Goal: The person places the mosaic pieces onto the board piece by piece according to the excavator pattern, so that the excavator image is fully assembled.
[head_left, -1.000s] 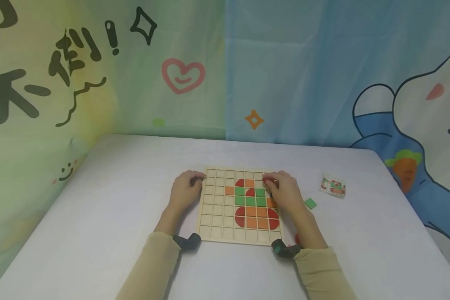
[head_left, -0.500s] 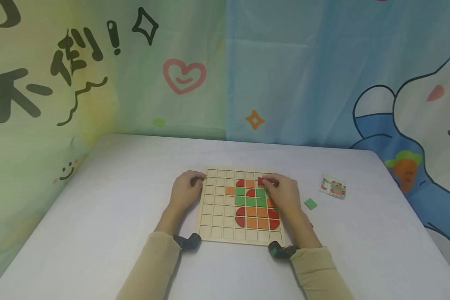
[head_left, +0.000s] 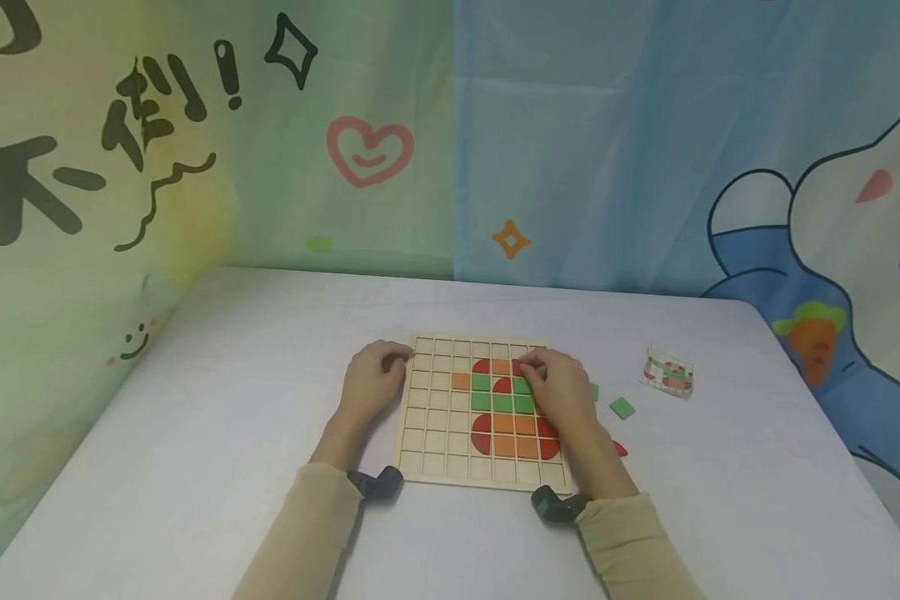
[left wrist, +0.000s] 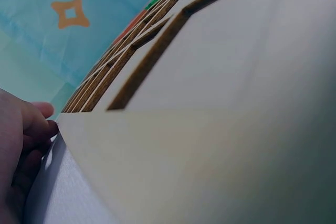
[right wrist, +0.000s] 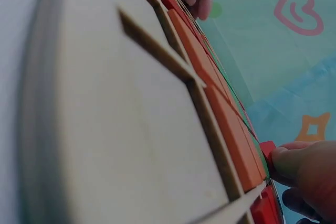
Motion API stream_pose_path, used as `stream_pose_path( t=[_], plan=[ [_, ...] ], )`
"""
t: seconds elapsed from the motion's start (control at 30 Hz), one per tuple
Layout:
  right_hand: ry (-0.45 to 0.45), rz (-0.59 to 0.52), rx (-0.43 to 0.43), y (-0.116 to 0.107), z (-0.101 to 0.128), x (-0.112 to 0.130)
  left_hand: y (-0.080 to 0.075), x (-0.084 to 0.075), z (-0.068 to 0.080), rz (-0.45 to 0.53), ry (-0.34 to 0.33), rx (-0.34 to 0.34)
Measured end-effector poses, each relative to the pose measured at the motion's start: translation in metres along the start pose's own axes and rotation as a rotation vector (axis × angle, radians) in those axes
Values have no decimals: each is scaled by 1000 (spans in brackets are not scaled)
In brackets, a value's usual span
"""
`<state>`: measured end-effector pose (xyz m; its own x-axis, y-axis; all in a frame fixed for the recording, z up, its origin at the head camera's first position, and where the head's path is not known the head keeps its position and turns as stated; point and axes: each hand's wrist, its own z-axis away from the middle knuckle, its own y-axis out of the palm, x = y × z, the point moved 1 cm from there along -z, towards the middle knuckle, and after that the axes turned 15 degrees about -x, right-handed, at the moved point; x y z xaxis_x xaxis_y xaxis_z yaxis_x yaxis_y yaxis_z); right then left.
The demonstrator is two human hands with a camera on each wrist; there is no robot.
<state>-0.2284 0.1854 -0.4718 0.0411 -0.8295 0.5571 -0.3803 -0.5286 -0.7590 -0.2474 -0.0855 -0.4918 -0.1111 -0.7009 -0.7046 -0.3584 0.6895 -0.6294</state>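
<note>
A wooden grid board (head_left: 433, 442) lies flat on the table, with red, orange and green tiles in its right half. My left hand (head_left: 373, 380) grips the board's left edge near the far corner, the fingertips against the rim. Over the upper right cells, my right hand (head_left: 562, 390) pinches a small red tile (right wrist: 266, 148), seen tilted at the squares in the right wrist view. It is beside an orange tile (head_left: 500, 367) and just beyond a green tile (head_left: 522, 385). This hand hides the cells at the board's far right.
To the right of the board lie a loose green tile (head_left: 622, 407) and a red tile (head_left: 619, 449), partly behind my right forearm. Farther right is a small patterned card (head_left: 667, 372). A printed curtain (head_left: 570, 150) hangs behind the white table (head_left: 195, 433).
My right hand has moved slightly left with the red tile and lowered it to the cell beside the orange tile. The left hand stays at the board's edge.
</note>
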Motion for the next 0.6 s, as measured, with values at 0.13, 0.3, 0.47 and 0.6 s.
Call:
stream_pose_path(
  t=[0.13,0.3,0.47,0.6],
  plan=[
    [-5,7,1,0,0,-1,0,-1,0,2,0,1],
    [-19,31,8,0,0,0,-1,-2,0,1,-3,4],
    [-26,42,31,-1,-2,-2,-1,-3,0,-11,-10,4],
    [-9,28,56,-12,-4,-6,-2,-3,1,-9,-15,5]
  ],
)
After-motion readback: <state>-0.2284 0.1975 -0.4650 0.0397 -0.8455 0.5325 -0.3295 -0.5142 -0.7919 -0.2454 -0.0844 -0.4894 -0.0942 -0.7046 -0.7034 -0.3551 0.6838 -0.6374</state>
